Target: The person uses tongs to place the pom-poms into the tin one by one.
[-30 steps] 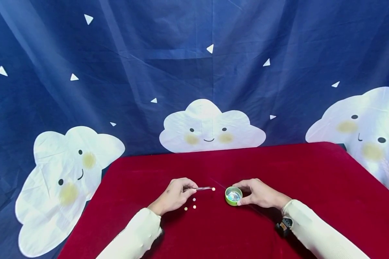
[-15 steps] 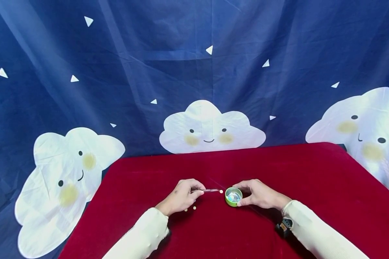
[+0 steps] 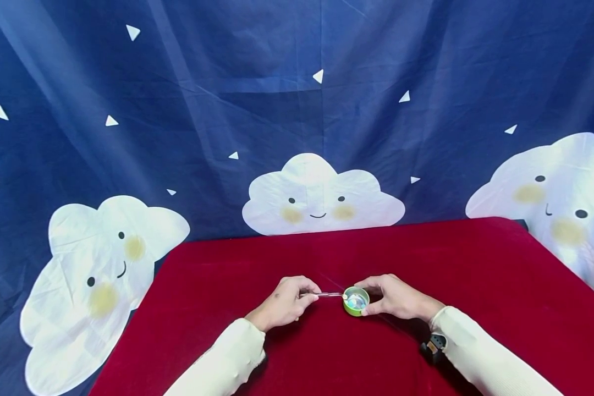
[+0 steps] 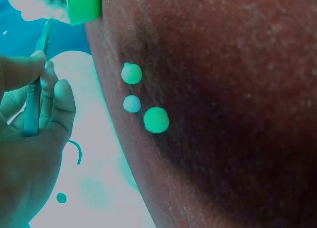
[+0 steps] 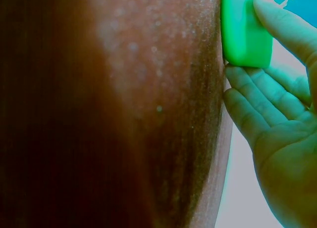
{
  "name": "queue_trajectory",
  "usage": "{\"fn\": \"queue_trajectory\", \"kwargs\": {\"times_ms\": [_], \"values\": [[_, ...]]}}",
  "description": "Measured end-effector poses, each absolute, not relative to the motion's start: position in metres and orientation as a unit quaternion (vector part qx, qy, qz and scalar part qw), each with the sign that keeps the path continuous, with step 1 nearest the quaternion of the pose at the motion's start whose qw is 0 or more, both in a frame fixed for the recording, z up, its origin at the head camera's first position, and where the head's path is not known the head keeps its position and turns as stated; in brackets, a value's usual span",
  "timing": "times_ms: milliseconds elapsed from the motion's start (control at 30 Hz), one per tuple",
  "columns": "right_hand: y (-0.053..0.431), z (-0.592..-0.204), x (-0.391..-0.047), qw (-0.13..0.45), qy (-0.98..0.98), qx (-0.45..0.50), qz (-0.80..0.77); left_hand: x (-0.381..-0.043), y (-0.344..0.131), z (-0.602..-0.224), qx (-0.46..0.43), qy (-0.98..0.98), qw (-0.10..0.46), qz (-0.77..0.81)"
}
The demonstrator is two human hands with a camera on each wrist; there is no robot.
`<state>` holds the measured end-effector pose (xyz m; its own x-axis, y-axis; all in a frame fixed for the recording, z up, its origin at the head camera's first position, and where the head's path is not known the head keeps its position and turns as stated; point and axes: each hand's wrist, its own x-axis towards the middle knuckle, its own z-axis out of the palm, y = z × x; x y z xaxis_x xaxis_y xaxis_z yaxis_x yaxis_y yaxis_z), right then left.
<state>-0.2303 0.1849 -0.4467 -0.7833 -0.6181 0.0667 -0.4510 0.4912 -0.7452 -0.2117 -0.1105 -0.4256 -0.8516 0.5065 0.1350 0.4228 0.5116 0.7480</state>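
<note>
My left hand [image 3: 287, 301] pinches metal tweezers [image 3: 331, 295] between thumb and fingers, with their tips pointing right. A small pale bead [image 3: 345, 297] sits at the tips, right at the left rim of a round green tin [image 3: 355, 313]. Pale, shiny bits show inside this open-topped tin. From the right side my right hand [image 3: 398, 296] grips the tin, thumb near and fingers behind; the right wrist view shows the thumb against its green wall [image 5: 245, 34]. Three small round beads [image 4: 132, 74] lie on the cloth beside my left hand, mostly hidden by it in the head view.
A dark red cloth [image 3: 297, 363] covers the table. Behind its far edge hangs a blue backdrop [image 3: 257, 110] with white smiling clouds and small triangles. A black device [image 3: 433, 347] is strapped at my right wrist.
My left hand has moved right, carrying the tweezers and bead from the open cloth to the tin's rim. It now covers the loose beads. My right hand and the tin have stayed put.
</note>
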Motion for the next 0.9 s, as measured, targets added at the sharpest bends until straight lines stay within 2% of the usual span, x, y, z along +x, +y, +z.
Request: {"fn": "queue_trajectory", "kwargs": {"times_ms": [167, 367, 767, 900], "values": [[0.1846, -0.4464, -0.2299, 0.103, 0.858, -0.312, -0.395, -0.213, -0.1092, -0.429, 0.294, 0.876, 0.013, 0.383], [0.184, -0.446, -0.2296, 0.101, 0.858, -0.312, -0.395, -0.2131, -0.1071, -0.4328, 0.302, 0.878, 0.006, 0.372], [0.1842, -0.4462, -0.2293, 0.102, 0.855, -0.314, -0.4, -0.2127, -0.1111, -0.4315, 0.305, 0.88, 0.002, 0.365], [0.1848, -0.4473, -0.229, 0.103, 0.852, -0.316, -0.405, -0.2122, -0.1145, -0.4295, 0.284, 0.871, 0.032, 0.399]]}}
